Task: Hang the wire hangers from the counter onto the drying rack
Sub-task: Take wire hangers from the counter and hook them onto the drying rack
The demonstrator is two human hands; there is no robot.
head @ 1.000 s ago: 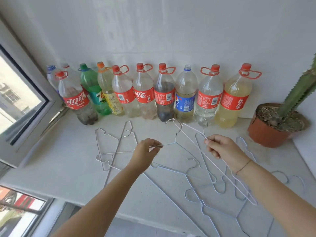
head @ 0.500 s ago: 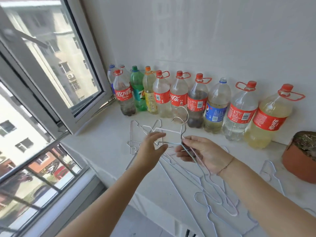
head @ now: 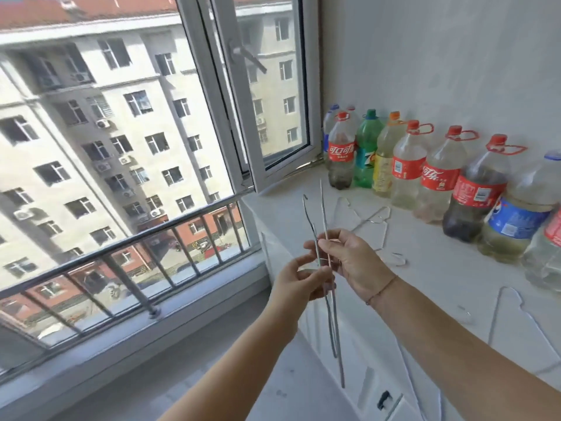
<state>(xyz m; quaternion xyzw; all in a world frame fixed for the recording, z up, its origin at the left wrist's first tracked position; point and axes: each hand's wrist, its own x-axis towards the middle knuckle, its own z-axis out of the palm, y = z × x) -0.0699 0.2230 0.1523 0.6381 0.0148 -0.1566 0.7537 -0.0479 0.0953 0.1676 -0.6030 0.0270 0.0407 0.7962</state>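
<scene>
Two thin wire hangers [head: 324,220] are held edge-on in the air, left of the white counter [head: 431,268]. My right hand [head: 352,259] pinches their upper wires between thumb and fingers. My left hand [head: 299,281] grips them just below, fingers curled around the wires. The hangers' lower ends [head: 337,335] hang down past the counter's front. More wire hangers [head: 373,220] lie flat on the counter, and another hanger [head: 513,323] lies further right. No drying rack is visible.
A row of large plastic bottles [head: 437,177] lines the wall on the counter. An open window sash [head: 273,95] stands at the counter's left end. A metal railing [head: 127,265] runs along the window, with buildings outside. Grey floor lies below.
The view has swung left toward the window. Both hands have lifted the hangers off the counter and turned them upright, edge-on, away from the pile.
</scene>
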